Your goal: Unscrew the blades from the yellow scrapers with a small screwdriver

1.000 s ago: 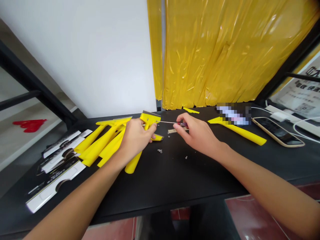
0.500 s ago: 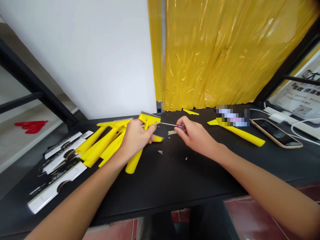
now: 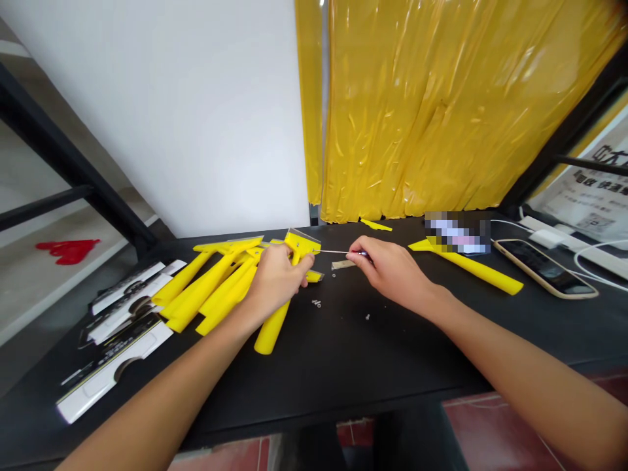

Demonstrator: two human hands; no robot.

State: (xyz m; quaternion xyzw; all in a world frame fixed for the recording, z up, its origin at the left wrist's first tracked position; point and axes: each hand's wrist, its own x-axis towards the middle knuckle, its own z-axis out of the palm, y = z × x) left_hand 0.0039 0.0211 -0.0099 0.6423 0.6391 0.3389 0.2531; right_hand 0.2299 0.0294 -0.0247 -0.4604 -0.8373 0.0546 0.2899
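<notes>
My left hand (image 3: 282,271) is closed around the head of a yellow scraper (image 3: 301,243), a tool with a thin blade along its top edge. In my right hand (image 3: 387,261) is a screwdriver (image 3: 338,252), its thin shaft pointing left. The tip meets the scraper's head by a screw; whether it sits in the slot I cannot tell. Several more yellow scrapers (image 3: 189,304) lie in a pile left of my left hand. Below the hands, small screws and nuts (image 3: 316,303) are scattered on the black tabletop (image 3: 314,366), and a small flat strip (image 3: 342,265) lies under the screwdriver.
Black-and-white cardboard sleeves (image 3: 115,369) lie at the left. At the right are another yellow handle (image 3: 481,269), a phone (image 3: 544,267) and a white power strip (image 3: 583,245) with cables. A small yellow piece (image 3: 376,225) rests near the yellow-wrapped panel (image 3: 417,118) behind.
The held scraper has turned and shifted slightly right and down in the view. My right hand has shifted slightly, with the screwdriver still at the scraper's head.
</notes>
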